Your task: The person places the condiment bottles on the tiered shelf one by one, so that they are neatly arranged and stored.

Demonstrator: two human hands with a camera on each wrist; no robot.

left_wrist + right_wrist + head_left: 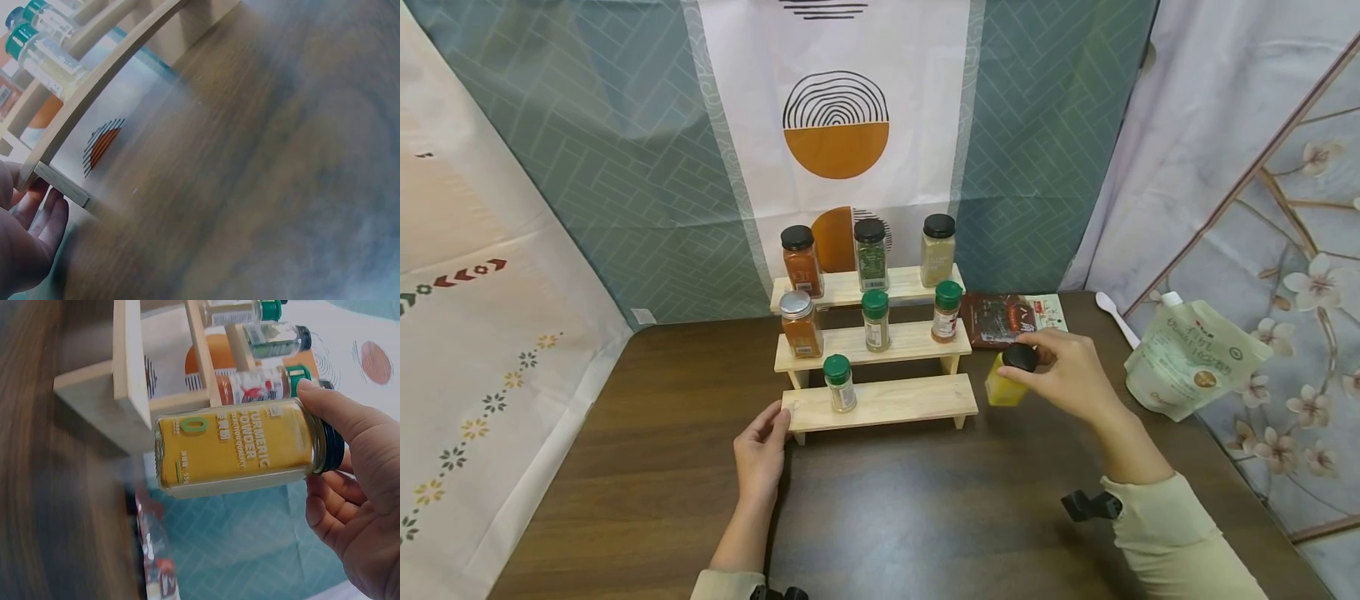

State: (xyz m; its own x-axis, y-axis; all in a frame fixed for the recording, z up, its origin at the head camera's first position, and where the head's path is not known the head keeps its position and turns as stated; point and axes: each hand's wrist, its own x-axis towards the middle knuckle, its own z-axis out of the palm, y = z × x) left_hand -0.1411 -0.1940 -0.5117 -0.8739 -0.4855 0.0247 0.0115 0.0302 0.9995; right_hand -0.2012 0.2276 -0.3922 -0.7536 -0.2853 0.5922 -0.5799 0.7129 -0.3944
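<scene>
My right hand [1067, 371] pinches a jar of turmeric powder [1003, 387] by its black lid, off the right end of the bottom step. In the right wrist view the yellow jar [234, 447] shows its label. The left hand [760, 454] grips the left end of the wooden three-step spice rack [910, 402], fingers under the board [81, 103]. On the bottom step stands one green-lidded jar [840, 385]. The middle step bears a silver-lidded jar [801, 325] and two green-lidded ones [876, 321]. Three black-lidded jars [871, 257] stand on top.
Behind the right hand a dark red packet [996, 321] lies beside the rack. Farther right are a white spoon [1117, 319] and a pale green spouted pouch [1195, 358]. Patterned cloths [632, 167] hang around the brown table [662, 450].
</scene>
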